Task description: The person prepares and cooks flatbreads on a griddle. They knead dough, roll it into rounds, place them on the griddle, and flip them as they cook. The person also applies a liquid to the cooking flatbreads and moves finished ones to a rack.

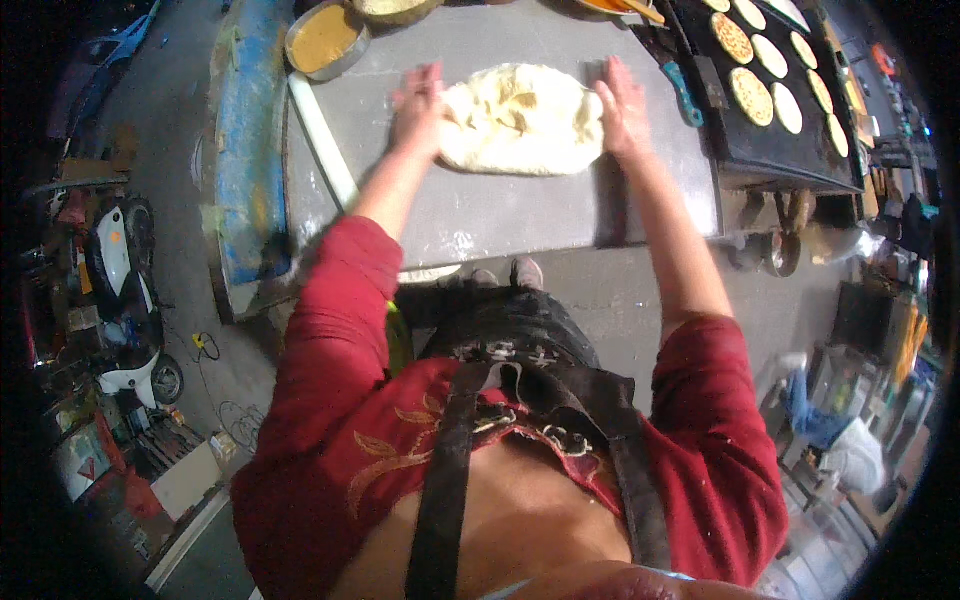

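Note:
A large lump of pale dough (530,135), creased and folded on top, lies on the grey metal table (480,220). My left hand (420,112) rests against its left side, fingers stretched out toward the far edge. At the opposite side, my right hand (624,112) touches the dough with its fingers also extended. Both palms flank the lump, and neither hand is closed round it. Left of my left forearm lies a long white rod (322,142), partly hidden by that arm.
A round container of orange-brown filling (325,42) stands at the far left, beside a bowl of pale crumbly food (392,8). On the right, a black griddle (800,165) carries several round flatbreads (752,97). A teal-handled tool (682,95) lies near the table's right edge.

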The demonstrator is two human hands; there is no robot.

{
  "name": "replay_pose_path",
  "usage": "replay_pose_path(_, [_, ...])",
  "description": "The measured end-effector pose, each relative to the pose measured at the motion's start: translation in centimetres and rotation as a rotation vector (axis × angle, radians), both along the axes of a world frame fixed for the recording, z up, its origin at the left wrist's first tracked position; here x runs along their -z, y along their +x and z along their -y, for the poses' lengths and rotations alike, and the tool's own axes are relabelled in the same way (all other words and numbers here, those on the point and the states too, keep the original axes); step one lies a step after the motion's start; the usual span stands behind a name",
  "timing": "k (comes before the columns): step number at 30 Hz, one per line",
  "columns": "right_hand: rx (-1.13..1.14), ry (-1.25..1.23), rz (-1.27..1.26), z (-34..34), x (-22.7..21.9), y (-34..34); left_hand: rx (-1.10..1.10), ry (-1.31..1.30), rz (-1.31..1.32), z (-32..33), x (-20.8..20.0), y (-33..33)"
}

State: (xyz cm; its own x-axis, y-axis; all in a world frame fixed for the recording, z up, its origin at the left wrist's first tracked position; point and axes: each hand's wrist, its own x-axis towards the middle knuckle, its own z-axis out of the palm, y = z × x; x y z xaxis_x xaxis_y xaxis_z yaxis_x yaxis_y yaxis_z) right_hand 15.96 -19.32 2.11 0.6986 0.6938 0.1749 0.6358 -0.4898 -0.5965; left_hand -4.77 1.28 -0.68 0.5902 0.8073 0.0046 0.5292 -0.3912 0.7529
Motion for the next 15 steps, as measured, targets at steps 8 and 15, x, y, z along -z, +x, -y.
replay_pose_path(8, [-0.252, -0.116, 0.437, -8.9, 1.2, -2.5, 0.223, 0.322, -0.083, 1.5, -1.4, 9.6])
replay_pose_path(15, [-0.232, -0.220, -0.065, -12.0, -3.0, 1.0, 0.258, -0.169, -0.103, -2.7, -3.7, 12.5])
